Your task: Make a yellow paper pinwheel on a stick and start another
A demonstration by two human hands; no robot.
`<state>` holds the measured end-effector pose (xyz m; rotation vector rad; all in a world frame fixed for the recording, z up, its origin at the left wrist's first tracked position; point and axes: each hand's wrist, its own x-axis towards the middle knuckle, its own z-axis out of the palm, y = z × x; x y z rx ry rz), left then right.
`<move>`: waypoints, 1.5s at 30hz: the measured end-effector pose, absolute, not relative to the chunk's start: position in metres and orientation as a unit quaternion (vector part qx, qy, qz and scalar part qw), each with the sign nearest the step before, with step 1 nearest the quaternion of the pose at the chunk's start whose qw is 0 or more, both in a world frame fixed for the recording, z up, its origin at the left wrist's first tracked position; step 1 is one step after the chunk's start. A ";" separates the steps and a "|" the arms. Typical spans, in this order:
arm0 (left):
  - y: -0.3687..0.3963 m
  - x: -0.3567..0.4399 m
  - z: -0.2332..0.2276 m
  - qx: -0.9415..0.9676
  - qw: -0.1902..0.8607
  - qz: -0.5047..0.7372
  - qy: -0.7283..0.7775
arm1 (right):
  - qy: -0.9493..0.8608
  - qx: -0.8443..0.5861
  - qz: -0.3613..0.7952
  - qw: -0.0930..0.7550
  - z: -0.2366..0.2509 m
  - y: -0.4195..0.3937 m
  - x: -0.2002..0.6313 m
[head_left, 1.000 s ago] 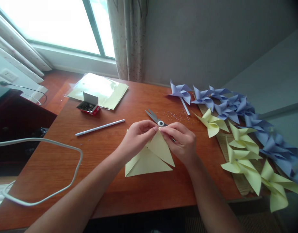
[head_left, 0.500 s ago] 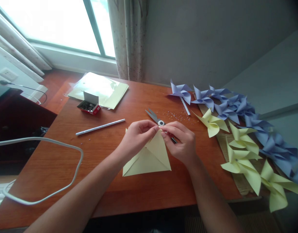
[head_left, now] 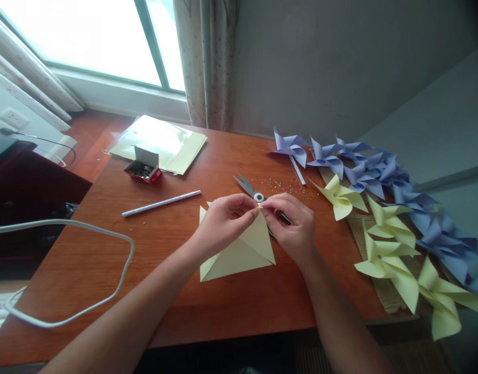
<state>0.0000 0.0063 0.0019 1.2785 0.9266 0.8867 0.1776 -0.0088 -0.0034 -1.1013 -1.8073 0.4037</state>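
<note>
The fingers (head_left: 251, 209) of the left hand (head_left: 223, 224) and those of the right hand (head_left: 295, 227) met at the top corner of a pale yellow folded paper (head_left: 242, 250), each pinched shut on that tip from its own side. The paper was matte and smooth, creased into a flat triangle with a diagonal fold line across it; its lower edge rested on the desk (head_left: 207, 306) just below both palms, and another yellow point stuck out to the left behind the left hand.

Just beyond the fingertips lay one pair of scissors (head_left: 251, 191), grey metal blades with a white ring at the pivot, its handles hidden under the right hand. Tiny pale specks (head_left: 285, 185) were scattered beside the blades. Farther left lay one thin white stick (head_left: 161, 203), one small red box (head_left: 142, 169) with its flap open, and a glossy stack of yellow sheets (head_left: 161, 144).

To the right, four yellow paper pinwheels (head_left: 386, 244) were visible in a row, with a cluster of lavender pinwheels (head_left: 363, 166) behind them, too overlapped to count. A white cable (head_left: 71, 270) looped over the reddish, wood-grain desk's left end.
</note>
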 end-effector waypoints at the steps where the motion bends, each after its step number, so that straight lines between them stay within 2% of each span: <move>1: 0.006 0.000 0.001 0.558 0.616 0.385 0.401 | -0.740 -0.451 0.156 0.475 -0.004 -0.009 0.178; 17: 0.006 0.000 0.003 0.546 0.623 0.391 0.401 | -0.766 -0.414 0.108 0.480 -0.004 -0.009 0.176; 33: 0.008 -0.002 0.005 0.563 0.603 0.381 0.416 | -0.758 -0.439 0.132 0.464 -0.005 -0.009 0.177; 38: 0.007 -0.001 0.003 0.549 0.615 0.391 0.409 | -0.723 -0.464 0.199 0.471 -0.004 -0.011 0.176; 45: 0.006 0.000 0.004 0.561 0.600 0.389 0.417 | -0.604 -0.511 0.374 0.484 -0.003 -0.010 0.179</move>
